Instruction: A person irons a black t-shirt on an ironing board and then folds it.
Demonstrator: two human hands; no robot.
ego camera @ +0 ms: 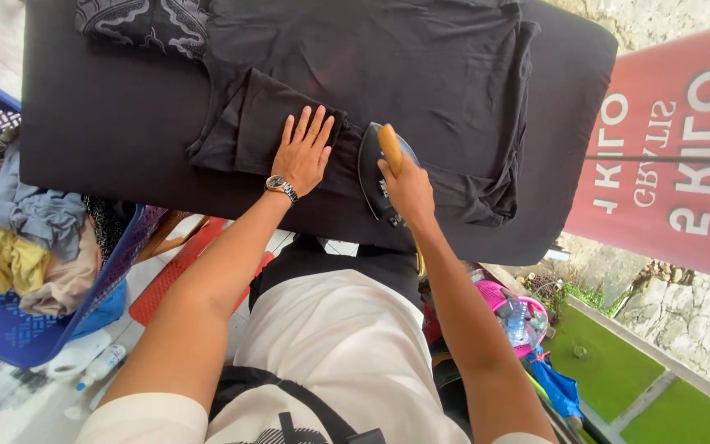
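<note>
Mid-ironing here imo. Black t-shirt (421,74) is spread flat on the dark ironing board (108,140), taking up the middle and right of it, w/ one sleeve folded over on the near-left side.

Left hand (301,152) is flat on that sleeve, fingers straight and a bit spread, palm down. Not gripping anything, just pinning the fabric. Wristwatch (281,187) on that wrist.

Right hand (408,189) is wrapped closed around the wooden handle of the iron (375,168). The iron sits on the shirt just right of the left hand, tip pointing to the far side, close to the fingertips but not touching afaict.

Other stuff: patterned dark cloth (145,25) at the far-left corner of the board, blue laundry basket (10,329) full of mixed clothes down on the left, red banner (667,156) off to the right.

So I'd call it the sleeve/side-seam pass, body of the shirt looks mostly smooth already but can't tell about the near-right hem, it's bunched. Next move prob needs the pinning hand kept clear of the hot plate while the fabric stays taut, esp. w/ so little room between them.
</note>
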